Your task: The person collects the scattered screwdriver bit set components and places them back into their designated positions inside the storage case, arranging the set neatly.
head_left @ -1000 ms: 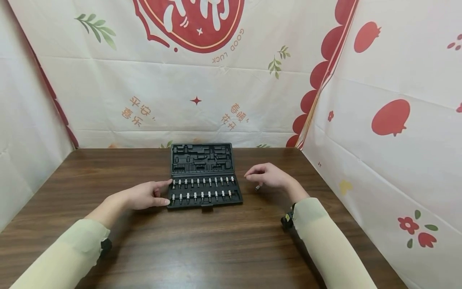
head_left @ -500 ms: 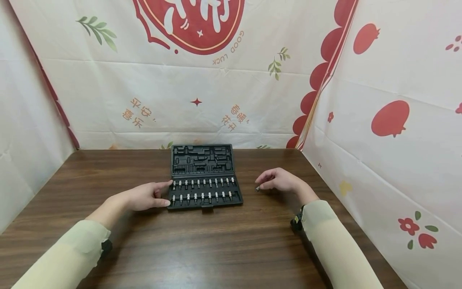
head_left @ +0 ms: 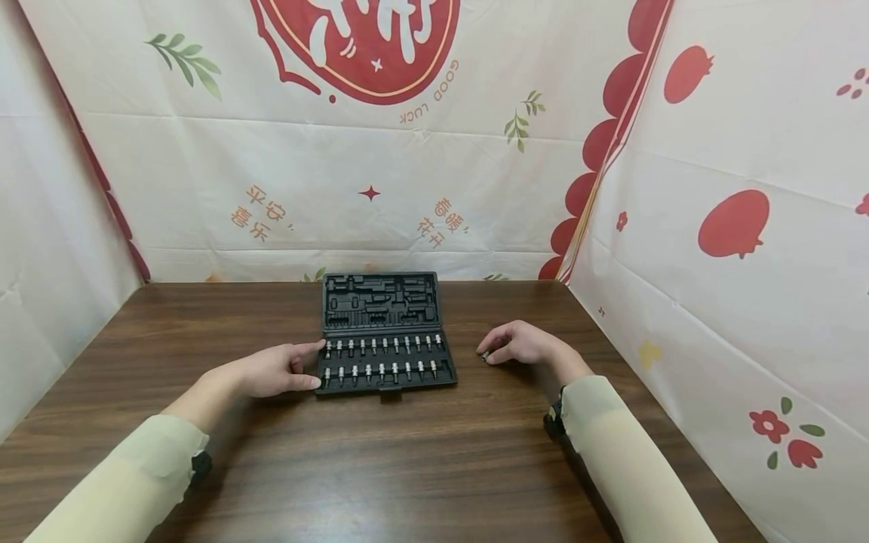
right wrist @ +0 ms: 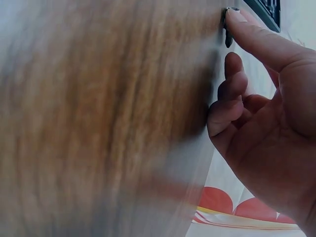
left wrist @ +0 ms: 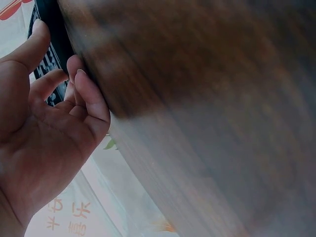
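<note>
A black plastic tool case (head_left: 417, 383) lies unfolded on the table, holding two rows of silver bit sockets (head_left: 394, 371). At its left side, my left hand (head_left: 271, 369) holds the edge, thumb at the near corner and index finger at the far one. In the left wrist view the other fingers are curled beside the case (left wrist: 57, 29). To the right of the case, my right hand (head_left: 519, 343) pinches a small bit socket (head_left: 484, 357) low over the tabletop. The right wrist view shows the dark end of this bit socket (right wrist: 228, 38) below the thumb tip.
The case's moulded lid (head_left: 380, 298) leans back at the rear. Brown wood-grain table (head_left: 380, 467) spreads around it. Printed white cloth (head_left: 326, 151) hangs behind the table, with another cloth (head_left: 706, 302) along the right side.
My right hand drew back to the right, then its fingers came down and took hold of the loose bit socket. The left hand and case stayed in place.
</note>
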`<act>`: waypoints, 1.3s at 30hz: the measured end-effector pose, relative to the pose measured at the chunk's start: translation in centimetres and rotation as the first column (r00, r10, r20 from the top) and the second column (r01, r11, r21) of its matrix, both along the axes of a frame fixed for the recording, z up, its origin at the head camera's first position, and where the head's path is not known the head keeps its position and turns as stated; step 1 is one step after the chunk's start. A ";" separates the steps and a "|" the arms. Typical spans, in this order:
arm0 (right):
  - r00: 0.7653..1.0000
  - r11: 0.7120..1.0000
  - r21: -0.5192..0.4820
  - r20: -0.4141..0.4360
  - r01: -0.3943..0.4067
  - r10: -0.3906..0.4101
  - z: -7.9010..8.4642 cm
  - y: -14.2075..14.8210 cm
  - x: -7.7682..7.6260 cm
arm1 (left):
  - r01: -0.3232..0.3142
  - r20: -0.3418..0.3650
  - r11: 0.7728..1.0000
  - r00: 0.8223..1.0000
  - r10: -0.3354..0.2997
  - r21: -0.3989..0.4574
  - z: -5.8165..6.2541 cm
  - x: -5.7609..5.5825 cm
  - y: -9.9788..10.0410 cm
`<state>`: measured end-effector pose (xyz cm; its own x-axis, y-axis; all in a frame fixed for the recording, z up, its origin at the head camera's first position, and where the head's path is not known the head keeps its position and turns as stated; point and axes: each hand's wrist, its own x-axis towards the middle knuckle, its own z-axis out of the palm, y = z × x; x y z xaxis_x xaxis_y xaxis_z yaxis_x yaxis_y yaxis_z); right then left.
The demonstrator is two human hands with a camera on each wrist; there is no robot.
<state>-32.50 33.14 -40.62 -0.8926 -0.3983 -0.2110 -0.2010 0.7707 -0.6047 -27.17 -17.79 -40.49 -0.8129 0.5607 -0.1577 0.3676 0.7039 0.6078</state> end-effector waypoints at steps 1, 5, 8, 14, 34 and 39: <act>1.000 1.000 0.004 -0.001 0.000 0.000 0.0 -0.1 0.0 | 0.004 -0.003 1.000 1.000 -0.004 0.002 0.0 0.0 0.0; 1.000 1.000 0.007 0.000 0.002 -0.002 -0.1 -0.2 0.0 | 0.008 -0.011 1.000 1.000 -0.008 0.010 0.0 0.1 0.1; 1.000 1.000 0.016 -0.008 0.014 -0.013 -0.1 -0.3 0.1 | 0.007 -0.011 1.000 1.000 -0.007 0.009 0.0 0.1 0.2; 0.999 0.999 -0.012 -0.039 0.033 -0.034 0.1 -0.3 0.2 | 0.006 0.000 1.000 1.000 -0.006 0.004 -0.1 0.1 0.2; 1.000 0.968 -0.249 0.012 0.021 -0.019 1.1 -3.2 0.9 | 0.006 0.001 1.000 1.000 -0.006 -0.003 -0.2 -0.1 -0.1; 1.000 0.957 -0.291 -0.013 0.018 -0.023 1.0 -3.8 0.9 | 0.003 0.007 1.000 1.000 -0.003 -0.002 -0.2 -0.3 0.0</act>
<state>-31.58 29.33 -39.58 -0.9035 -0.4222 -0.0744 -0.1986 0.5661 -0.8001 -27.43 -17.83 -40.72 -0.8102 0.5626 -0.1644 0.3656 0.7043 0.6086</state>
